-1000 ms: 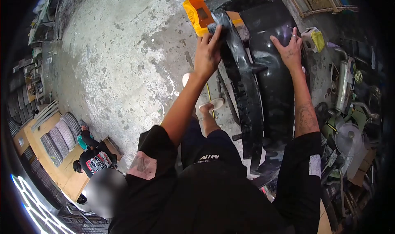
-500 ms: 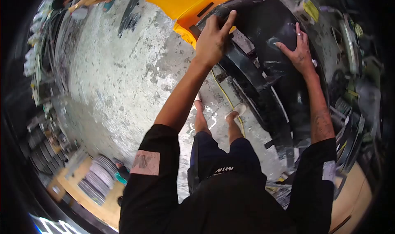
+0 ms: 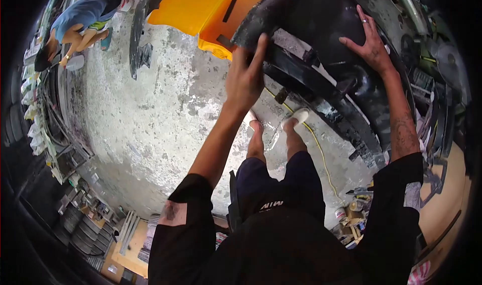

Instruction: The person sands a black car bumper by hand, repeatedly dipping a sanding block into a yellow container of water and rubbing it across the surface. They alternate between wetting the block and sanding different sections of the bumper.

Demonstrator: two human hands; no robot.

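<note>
Swung to a slant in the head view since the earlier frames, the long, glossy black moulded panel [image 3: 321,26] now shows more of the open yellow plastic bin [image 3: 186,9] beyond its left end. Inspection finds the left hand [image 3: 244,82] at that end of the panel, one finger extended along the edge; the other fingertips are hidden, so whether its grip is closed cannot be told. The right hand [image 3: 371,51] rests on the panel's upper surface, grip apart, thumb and fingers spread. Below the panel, a thin yellow cable [image 3: 315,137] crosses the worn grey floor [image 3: 150,134] beside the wearer's feet. Well left of the panel, past the bin, a crouching person in a blue shirt [image 3: 83,16] has a hand near a small whitish container [image 3: 75,62].
</note>
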